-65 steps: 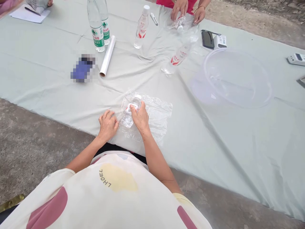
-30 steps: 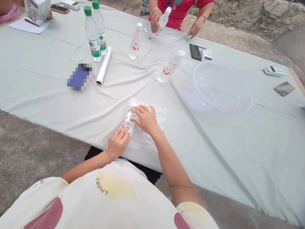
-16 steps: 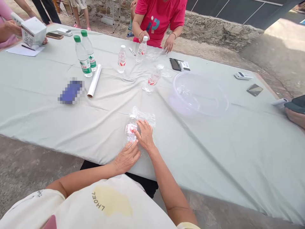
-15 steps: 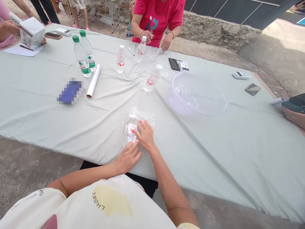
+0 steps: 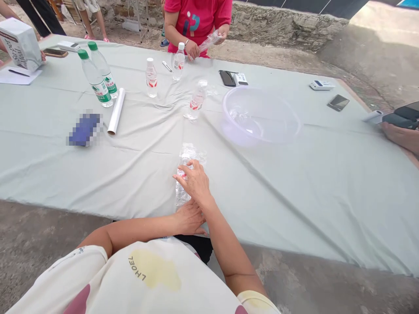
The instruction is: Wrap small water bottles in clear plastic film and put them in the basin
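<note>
A small clear water bottle (image 5: 182,172) with a white cap and red-and-white label lies near the table's front edge, cap pointing away from me. Clear plastic film (image 5: 198,152) spreads under and around it. Over the bottle's right side is my right hand (image 5: 197,183), thumb and fingers bent and apart, covering part of the label; whether it touches the bottle I cannot tell. My left hand (image 5: 188,218) lies low at the bottle's base end, fingers extended, the tips partly hidden beneath my right wrist.
Ahead stand a wrapped bottle (image 5: 197,102), two more small bottles and two green-capped bottles (image 5: 98,83). A film roll (image 5: 116,111) lies left; a translucent basin (image 5: 296,131) sits right. Across the table, a person in a pink shirt (image 5: 199,19) handles clear plastic.
My left hand has slid right, under my right wrist. My right hand has shifted left over the bottle. The person opposite has lifted clear plastic off the table. The view has shifted slightly.
</note>
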Available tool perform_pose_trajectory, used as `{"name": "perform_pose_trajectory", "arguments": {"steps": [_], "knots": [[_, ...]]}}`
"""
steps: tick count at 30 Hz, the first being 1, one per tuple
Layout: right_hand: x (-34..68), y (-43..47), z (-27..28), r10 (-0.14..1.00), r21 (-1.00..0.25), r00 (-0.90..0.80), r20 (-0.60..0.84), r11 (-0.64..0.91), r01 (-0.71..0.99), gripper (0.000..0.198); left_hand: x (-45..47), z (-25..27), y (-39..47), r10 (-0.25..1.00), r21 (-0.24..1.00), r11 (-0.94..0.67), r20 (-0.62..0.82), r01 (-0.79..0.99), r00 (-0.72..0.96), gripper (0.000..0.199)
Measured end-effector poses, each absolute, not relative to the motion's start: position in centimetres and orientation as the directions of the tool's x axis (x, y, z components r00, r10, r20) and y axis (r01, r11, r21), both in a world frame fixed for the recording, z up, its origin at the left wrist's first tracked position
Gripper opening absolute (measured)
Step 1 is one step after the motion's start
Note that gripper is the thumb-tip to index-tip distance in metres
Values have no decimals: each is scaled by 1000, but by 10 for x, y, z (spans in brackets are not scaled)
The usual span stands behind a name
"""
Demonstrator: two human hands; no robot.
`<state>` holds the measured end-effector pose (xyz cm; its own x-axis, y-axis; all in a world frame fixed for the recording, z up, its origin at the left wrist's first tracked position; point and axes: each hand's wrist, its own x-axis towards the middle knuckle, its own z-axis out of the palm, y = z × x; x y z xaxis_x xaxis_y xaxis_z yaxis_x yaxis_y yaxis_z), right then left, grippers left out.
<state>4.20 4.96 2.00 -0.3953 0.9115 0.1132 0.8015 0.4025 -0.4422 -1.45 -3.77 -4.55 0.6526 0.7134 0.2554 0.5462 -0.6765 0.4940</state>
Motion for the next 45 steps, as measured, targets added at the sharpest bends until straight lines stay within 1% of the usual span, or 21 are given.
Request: {"name": "perform_pose_trajectory", "arguments": {"steps": [2,4,6,8,10,13,15,16,18,19,22,24,27,29,31,33,35,37,40,42,45], "knots": [[51,48,15,955,-467,-278,99,291,835,45,-19,-42,-41,643,516,-715,221,472,733,68],[66,46,10,985,-511,-160,58,167,843,58,-30,-32,-47,564,591,-709,149,385,812,58],[84,43,4,998,-543,-57,8,52,838,62,-47,-16,-53,535,724,-615,92,313,840,37],[101,40,-2,999,-584,4,-53,-34,811,56,-66,2,-55,594,865,-421,36,272,804,24],[114,37,-7,991,-649,35,-132,-113,753,52,-82,15,-49,724,948,-157,-80,277,685,16],[124,34,-10,968,-741,92,-235,-240,627,62,-93,21,-27,925,940,154,-245,304,290,22],[124,33,-8,959,-757,122,-256,-277,592,70,-88,15,-12,943,922,282,-318,264,103,23],[122,33,-7,958,-756,127,-256,-280,592,71,-82,11,-5,934,916,319,-347,242,81,27],[119,32,-4,960,-746,126,-249,-273,608,72,-66,3,2,925,913,314,-356,260,133,45],[118,32,-3,960,-744,125,-250,-273,610,71,-57,-1,3,931,914,265,-326,306,166,55],[118,31,-5,950,-787,118,-290,-308,535,68,-33,-11,-2,979,870,54,-144,490,147,79],[121,30,-8,940,-836,102,-324,-335,435,69,-23,-17,-8,992,823,-33,-42,566,118,89],[130,30,-8,931,-866,54,-361,-356,352,69,-17,-26,-13,996,772,-76,34,631,78,88],[137,34,-2,929,-840,49,-366,-353,412,61,-16,-30,-14,997,754,-72,49,653,54,83],[142,44,8,964,-813,104,-245,-263,520,50,-16,-30,-15,998,758,-59,37,650,48,80],[143,60,18,996,-801,88,23,-34,598,43,-18,-28,-14,998,782,-38,5,622,55,79],[139,80,22,969,-780,-68,239,233,581,41,-21,-24,-14,997,826,-21,-23,564,71,77],[133,100,18,930,-767,-248,272,365,528,41,-26,-19,-14,995,878,-12,-37,479,92,72],[126,119,3,935,-799,-333,122,291,526,44,-37,-16,-15,992,944,42,-79,329,100,65],[126,121,-9,951,-844,-306,33,191,502,49,-46,-16,-15,985,970,128,-148,205,88,63],[132,111,-22,964,-928,-265,-35,67,365,50,-61,-18,-15,966,968,246,-241,-44,94,60]]}}
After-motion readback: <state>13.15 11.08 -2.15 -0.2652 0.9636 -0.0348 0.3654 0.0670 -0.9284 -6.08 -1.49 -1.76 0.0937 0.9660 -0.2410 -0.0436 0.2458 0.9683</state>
